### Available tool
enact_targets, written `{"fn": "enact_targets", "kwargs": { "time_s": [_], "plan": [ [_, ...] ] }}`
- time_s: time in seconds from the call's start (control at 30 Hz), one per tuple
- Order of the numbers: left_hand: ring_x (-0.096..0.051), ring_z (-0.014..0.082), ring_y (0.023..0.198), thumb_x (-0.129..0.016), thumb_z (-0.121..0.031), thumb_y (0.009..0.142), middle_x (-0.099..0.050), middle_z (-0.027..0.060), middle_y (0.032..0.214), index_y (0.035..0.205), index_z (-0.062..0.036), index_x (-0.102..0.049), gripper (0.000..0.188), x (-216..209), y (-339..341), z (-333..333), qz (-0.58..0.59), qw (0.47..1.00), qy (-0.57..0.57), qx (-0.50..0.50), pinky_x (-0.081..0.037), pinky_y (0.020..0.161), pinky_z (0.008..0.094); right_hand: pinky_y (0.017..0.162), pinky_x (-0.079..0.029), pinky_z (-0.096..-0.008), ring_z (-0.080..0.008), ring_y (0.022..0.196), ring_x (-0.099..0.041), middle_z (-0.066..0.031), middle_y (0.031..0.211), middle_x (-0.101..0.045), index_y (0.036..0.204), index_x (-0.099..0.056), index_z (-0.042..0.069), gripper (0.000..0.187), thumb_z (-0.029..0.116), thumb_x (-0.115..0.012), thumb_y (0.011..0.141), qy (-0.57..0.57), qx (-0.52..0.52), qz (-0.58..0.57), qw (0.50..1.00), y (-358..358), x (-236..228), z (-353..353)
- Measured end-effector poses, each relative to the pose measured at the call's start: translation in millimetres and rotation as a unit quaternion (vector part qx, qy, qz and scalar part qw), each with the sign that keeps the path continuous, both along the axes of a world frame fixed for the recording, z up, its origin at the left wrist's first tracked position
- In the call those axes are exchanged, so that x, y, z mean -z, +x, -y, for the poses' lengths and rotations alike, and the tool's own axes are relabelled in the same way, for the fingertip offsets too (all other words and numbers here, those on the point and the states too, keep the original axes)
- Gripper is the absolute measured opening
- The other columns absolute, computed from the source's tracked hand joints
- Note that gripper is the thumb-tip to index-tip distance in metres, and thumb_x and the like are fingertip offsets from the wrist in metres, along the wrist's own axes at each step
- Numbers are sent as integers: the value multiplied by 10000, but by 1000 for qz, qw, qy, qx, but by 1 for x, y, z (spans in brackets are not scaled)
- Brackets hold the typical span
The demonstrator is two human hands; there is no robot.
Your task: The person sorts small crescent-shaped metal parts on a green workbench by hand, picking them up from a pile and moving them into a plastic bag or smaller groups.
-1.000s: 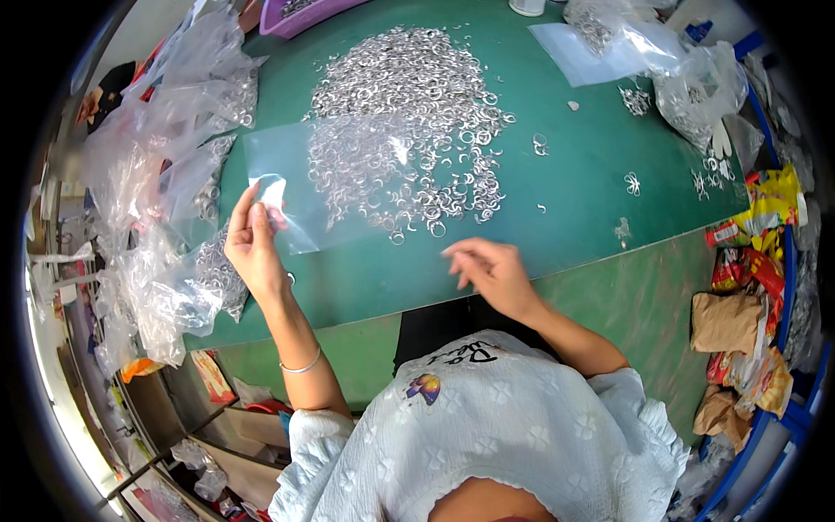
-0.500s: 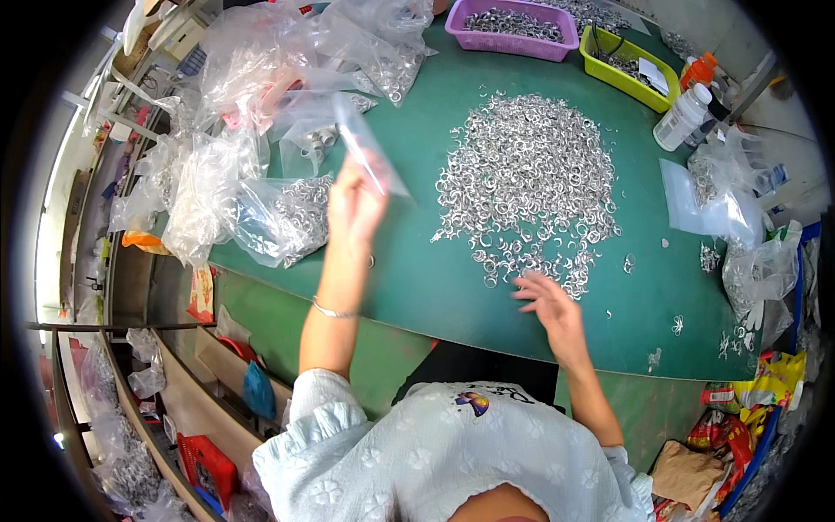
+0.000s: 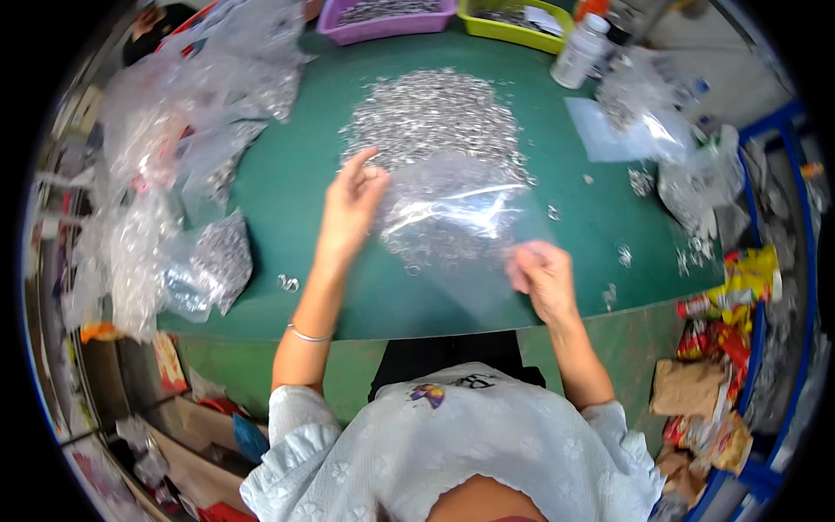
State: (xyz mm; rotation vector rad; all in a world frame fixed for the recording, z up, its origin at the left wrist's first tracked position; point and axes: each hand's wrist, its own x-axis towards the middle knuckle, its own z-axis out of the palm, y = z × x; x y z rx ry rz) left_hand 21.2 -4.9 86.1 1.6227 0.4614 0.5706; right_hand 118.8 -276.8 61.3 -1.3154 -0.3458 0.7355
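A clear plastic bag [image 3: 461,217], flat and shiny, is stretched between my two hands above the table. My left hand [image 3: 352,196] has its fingers closed at the bag's left side. At the lower right corner, my right hand [image 3: 541,277] pinches the plastic. Behind and partly under the bag lies a wide heap of small silver metal rings [image 3: 435,109]; its near part shows blurred through the film. A few loose rings [image 3: 288,282] sit beside my left forearm.
Filled plastic bags [image 3: 222,252] crowd the table's left side. Purple [image 3: 383,29] and yellow-green baskets [image 3: 509,33] stand at the back, with a white bottle [image 3: 580,52] to their right. More bags [image 3: 700,174] and small ring clusters [image 3: 641,181] lie on the right.
My left hand has brought the bag rightward from the left-side bags to the front of the heap. My right hand, open and bare before, now grips it. The view has shifted.
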Motion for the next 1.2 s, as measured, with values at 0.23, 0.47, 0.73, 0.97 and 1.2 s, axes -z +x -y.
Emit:
{"fn": "enact_targets", "kwargs": {
  "time_s": [0.23,0.47,0.73,0.97,1.2],
  "plan": [
    [-505,294,1052,-792,-169,679,-514,113,1104,1194,-66,-535,585,-24,-21,149,46,924,374,59,-369,911,386,482,-399,-217,-98,529,-522,-77,675,-607,873,-624,-41,203,125,-540,955,89,146,66,983,-26,-6,-12],
    [-537,262,996,-746,-96,697,-553,80,1078,1129,-54,-581,463,-7,-31,139,81,918,388,-23,-381,838,382,703,-443,-231,-92,802,-560,-39,863,-635,954,-657,-67,181,84,-557,937,-12,32,181,983,-39,-24,-11],
    [-601,231,818,-733,-27,713,-651,73,930,983,-41,-669,278,0,-41,132,130,927,350,-41,-440,750,331,669,-449,-283,-190,749,-580,-105,830,-622,824,-643,-47,24,-37,-652,804,-37,66,418,905,-48,-37,-20],
    [-619,262,798,-718,47,691,-637,100,873,902,-22,-676,226,-10,-54,126,96,941,324,-36,-490,683,328,719,-481,-289,-229,813,-626,-127,851,-616,743,-602,-39,63,-74,-641,777,0,90,463,882,-60,-45,-34],
    [-579,230,684,-764,59,625,-593,82,750,759,-18,-643,197,-19,-48,115,83,924,372,30,-461,580,309,695,-472,-240,-87,791,-587,-71,872,-668,860,-647,-49,68,18,-634,860,32,51,68,996,-52,-39,-17]
  ]
}}
